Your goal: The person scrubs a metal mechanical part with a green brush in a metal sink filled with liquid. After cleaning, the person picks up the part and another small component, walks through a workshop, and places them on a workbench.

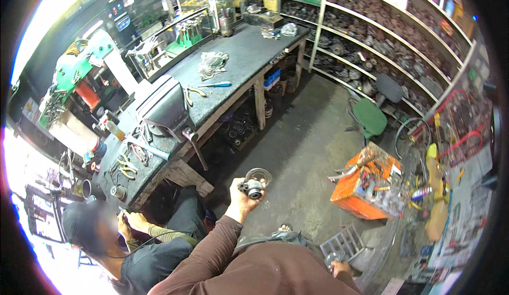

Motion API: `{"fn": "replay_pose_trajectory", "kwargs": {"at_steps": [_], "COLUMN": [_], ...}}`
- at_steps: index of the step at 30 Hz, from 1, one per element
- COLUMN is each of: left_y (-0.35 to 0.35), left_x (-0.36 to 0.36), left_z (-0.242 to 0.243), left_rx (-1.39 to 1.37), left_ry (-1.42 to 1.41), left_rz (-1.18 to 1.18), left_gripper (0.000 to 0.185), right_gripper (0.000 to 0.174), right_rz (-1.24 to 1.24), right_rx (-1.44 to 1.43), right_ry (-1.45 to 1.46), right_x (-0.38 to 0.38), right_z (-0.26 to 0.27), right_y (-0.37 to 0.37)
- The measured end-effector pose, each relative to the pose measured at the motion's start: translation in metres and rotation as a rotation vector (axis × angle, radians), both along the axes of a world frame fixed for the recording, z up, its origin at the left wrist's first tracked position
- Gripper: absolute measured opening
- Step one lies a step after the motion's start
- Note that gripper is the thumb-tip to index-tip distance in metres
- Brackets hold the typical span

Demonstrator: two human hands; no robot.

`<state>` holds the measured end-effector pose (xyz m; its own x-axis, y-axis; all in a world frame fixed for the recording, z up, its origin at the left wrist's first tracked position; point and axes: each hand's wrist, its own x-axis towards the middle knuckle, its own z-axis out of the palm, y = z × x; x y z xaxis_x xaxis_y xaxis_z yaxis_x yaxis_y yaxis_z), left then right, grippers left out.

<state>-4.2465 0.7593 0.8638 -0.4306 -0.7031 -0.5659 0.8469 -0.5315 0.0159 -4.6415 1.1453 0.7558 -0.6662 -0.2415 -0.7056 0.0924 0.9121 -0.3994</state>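
Note:
My left hand (243, 197) is raised over the floor and closed around a small metal machine part (253, 189) with a round, ribbed end. Just behind that part a metal ring or pulley (260, 174) shows, apparently held with it. Low at the right, beside my body, my right hand (340, 268) has its fingers on a shiny, rounded metal or clear object (333, 258); what it is cannot be told. A large bench vise (165, 104) stands on the dark workbench (238, 56) ahead to the left, with pliers (195, 93) and a crumpled rag (212, 64) near it.
A co-worker (155, 251) sits close at my left, both hands on a small item. An orange box (358, 195) full of tools and parts stands at the right, by a metal grille (346, 241). Farther off are a green chair (370, 118) and shelves (381, 28) packed with parts.

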Motion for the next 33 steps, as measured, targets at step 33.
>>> {"fn": "replay_pose_trajectory", "kwargs": {"at_steps": [33], "left_y": [-0.599], "left_x": [-0.096], "left_z": [0.04], "left_rx": [-0.112], "left_ry": [-0.1], "left_rz": [0.455], "left_gripper": [0.05], "right_gripper": [0.042], "right_rz": [0.486], "right_rx": [-0.762], "right_ry": [-0.784], "right_x": [-0.017], "right_z": [0.171], "right_y": [-1.132]}}
